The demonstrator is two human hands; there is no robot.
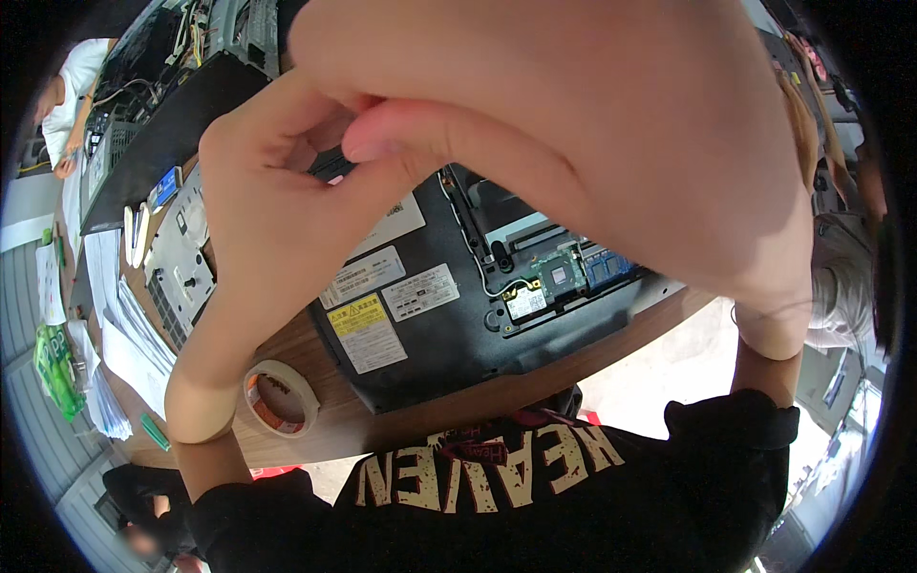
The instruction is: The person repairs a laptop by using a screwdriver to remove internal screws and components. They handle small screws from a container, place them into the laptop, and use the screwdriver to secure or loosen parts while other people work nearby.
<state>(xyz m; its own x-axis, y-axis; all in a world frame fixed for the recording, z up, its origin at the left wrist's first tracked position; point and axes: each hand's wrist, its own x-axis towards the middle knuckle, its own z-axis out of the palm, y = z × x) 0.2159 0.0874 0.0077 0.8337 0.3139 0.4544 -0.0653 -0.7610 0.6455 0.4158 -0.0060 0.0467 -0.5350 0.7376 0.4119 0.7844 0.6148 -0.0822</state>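
My left hand (272, 177) and my right hand (564, 124) are raised close in front of me and meet above the table. The fingers of both are curled together, and whatever they hold, if anything, is hidden. Below them a black laptop (449, 358) lies upside down with part of its underside open. A small green circuit card (560, 274) with thin cables and a blue memory module (604, 265) show in the opening. White and yellow labels (366, 334) are stuck to the casing. My right hand and wrist cover the laptop's far right part.
A roll of tape (304, 406) lies on the wooden table left of the laptop. Farther left are a silver metal plate (181, 250), paper sheets (134, 349) and a green packet (59, 372). An opened computer case (172, 124) stands at the far left, near another person (78, 91).
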